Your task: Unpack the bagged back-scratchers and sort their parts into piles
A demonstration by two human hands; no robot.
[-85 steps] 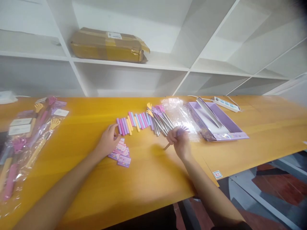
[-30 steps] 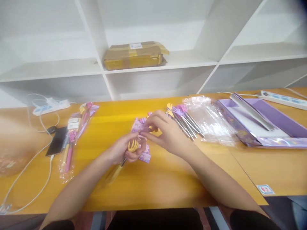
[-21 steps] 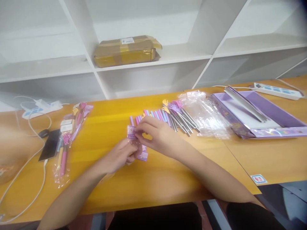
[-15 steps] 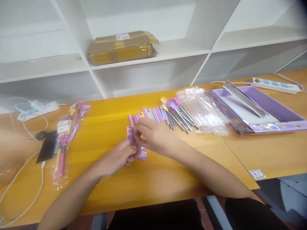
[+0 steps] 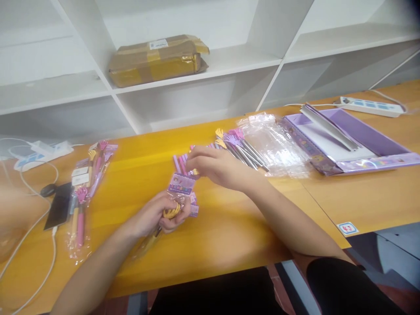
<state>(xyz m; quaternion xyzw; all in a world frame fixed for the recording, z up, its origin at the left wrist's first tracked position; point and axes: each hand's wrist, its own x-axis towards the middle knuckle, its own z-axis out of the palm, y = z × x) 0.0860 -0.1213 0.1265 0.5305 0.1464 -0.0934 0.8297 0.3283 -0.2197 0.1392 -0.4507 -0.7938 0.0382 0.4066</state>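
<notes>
My left hand (image 5: 160,212) is closed around a small back scratcher (image 5: 171,211) in a clear bag, its yellow hand-shaped head showing between thumb and fingers. The bag's purple header card (image 5: 180,183) rises above my fist. At the card's right corner, my right hand (image 5: 215,166) has its fingers curled together; what they hold, if anything, is hidden. Pastel handle tubes (image 5: 179,164) lie behind my right hand, partly covered by it. More purple cards (image 5: 194,210) lie beside my left fingers. Several scratcher heads on metal rods (image 5: 244,148) are piled to the right.
Bagged scratchers (image 5: 80,218) lie at the left beside a phone (image 5: 59,205) with a white cable. Clear plastic bags (image 5: 275,146) and a purple box (image 5: 361,166) are at the right. Power strips (image 5: 370,106) sit at the back. A taped carton (image 5: 157,65) rests on the shelf.
My right hand has moved slightly up and right from the card. The header card now faces me more fully, and the yellow scratcher head shows in my left hand. The view has shifted a little.
</notes>
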